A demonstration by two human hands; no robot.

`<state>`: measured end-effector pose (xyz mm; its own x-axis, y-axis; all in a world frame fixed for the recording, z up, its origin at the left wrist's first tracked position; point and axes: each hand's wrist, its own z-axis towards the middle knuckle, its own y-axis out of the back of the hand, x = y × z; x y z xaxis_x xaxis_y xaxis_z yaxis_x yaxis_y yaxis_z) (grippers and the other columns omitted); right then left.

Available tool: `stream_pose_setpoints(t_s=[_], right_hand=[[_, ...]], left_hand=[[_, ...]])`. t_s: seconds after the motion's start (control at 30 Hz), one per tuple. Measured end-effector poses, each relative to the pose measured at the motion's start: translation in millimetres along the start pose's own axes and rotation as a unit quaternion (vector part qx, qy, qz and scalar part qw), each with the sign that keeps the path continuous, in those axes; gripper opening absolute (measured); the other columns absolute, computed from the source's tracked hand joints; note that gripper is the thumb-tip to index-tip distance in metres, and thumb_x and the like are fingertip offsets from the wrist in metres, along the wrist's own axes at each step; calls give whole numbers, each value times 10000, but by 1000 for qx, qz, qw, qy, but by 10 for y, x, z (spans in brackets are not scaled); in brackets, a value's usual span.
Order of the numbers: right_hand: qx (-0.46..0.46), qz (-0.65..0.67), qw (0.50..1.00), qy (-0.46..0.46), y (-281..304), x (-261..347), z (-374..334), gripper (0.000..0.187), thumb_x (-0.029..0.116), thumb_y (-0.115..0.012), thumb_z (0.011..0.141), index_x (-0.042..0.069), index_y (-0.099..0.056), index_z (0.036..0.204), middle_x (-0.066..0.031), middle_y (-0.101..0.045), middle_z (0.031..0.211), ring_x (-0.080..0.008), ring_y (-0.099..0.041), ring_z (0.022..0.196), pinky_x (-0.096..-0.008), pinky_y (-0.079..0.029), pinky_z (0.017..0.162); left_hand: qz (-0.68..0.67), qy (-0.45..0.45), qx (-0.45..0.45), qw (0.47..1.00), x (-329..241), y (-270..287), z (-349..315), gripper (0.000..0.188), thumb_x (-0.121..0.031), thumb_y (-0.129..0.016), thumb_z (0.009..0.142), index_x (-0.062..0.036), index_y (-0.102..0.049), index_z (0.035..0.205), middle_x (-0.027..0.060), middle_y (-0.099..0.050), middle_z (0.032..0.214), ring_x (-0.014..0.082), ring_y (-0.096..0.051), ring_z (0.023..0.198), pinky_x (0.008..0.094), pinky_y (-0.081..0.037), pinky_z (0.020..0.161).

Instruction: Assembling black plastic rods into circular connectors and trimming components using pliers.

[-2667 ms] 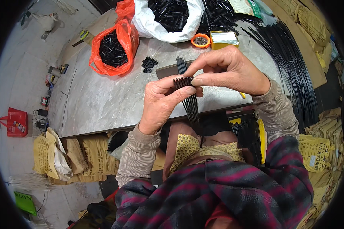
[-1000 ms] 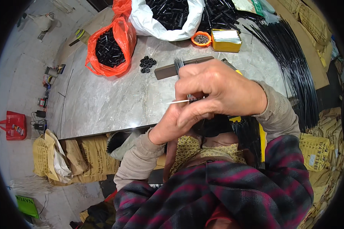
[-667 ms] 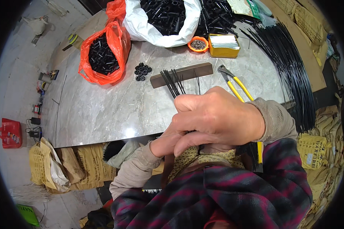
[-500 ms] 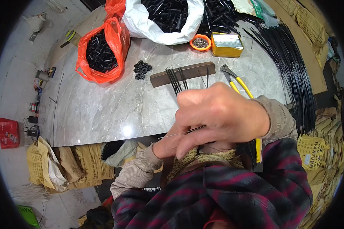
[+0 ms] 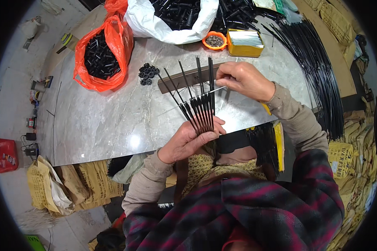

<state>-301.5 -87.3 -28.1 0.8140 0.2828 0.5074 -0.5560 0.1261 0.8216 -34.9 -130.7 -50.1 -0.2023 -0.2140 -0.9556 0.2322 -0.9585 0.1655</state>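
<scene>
My left hand [image 5: 190,142] is closed around a fanned bundle of thin black umbrella ribs [image 5: 198,109], just off the table's front edge. Their upper ends spread away from me over a dark brown bar [image 5: 169,85] on the table. A thin wire [image 5: 217,88] crosses the ribs at their joints, and its other end sticks out on the left side. The right end of that wire is pinched between the fingertips of my right hand [image 5: 249,80]. Most of the cutting pliers [image 5: 266,108] are hidden by my right hand and wrist; a yellow handle shows.
Small black rings [image 5: 148,74] lie left of the bar. Behind stand a red bag [image 5: 122,62] and a white bag [image 5: 155,25] of black tubes, an orange dish [image 5: 215,40] and a yellow box [image 5: 243,51]. Long black rods [image 5: 318,75] line the right edge.
My hands have moved apart: the right one went away from me and to the right, uncovering the ribs. The ribs now stand fanned above my left hand. The view has shifted slightly.
</scene>
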Motion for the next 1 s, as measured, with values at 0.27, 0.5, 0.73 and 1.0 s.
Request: stream_pose_setpoints(t_s=[0.27, 0.5, 0.73, 1.0], right_hand=[[175, 555, 762, -284, -324, 101, -36, 798, 701, -374, 971, -30, -630, 1162, -154, -714, 993, -198, -707, 976, -324, -587, 787], [172, 765, 560, -267, -638, 312, 97, 1064, 843, -380, 840, -124, -549, 1251, -246, -649, 1176, -300, -659, 1104, -428, -531, 987], [165, 836, 492, -181, -810, 394, 343, 1181, 894, -243, 810, -103, -401, 1424, -375, -494, 1374, -461, -514, 1300, -503, -439, 1089], [47, 788, 586, -180, -515, 31, 752, 1043, 793, -274, 917, -117, -365, 1420, -309, -574, 1298, -394, -617, 1191, -451, -549, 978]], left_hand=[[-32, 28, 10, 999, -48, -47, -46, 143, -144, -531, 1017, -37, -624, 1002, 95, -691, 1099, 295, -582, 1196, 502, -307, 1142], [-83, 54, 35, 994, 10, -95, -57, 168, -145, -527, 1020, -7, -622, 1018, 94, -668, 1082, 282, -571, 1178, 452, -405, 1056], [-64, 35, 28, 997, -57, -95, -109, 154, -155, -544, 1019, -27, -626, 1032, 96, -670, 1093, 277, -576, 1191, 457, -380, 1083], [130, -49, -12, 990, -18, -39, -96, 83, -138, -558, 998, -68, -599, 1019, 58, -687, 1146, 293, -549, 1279, 546, -161, 1202]])
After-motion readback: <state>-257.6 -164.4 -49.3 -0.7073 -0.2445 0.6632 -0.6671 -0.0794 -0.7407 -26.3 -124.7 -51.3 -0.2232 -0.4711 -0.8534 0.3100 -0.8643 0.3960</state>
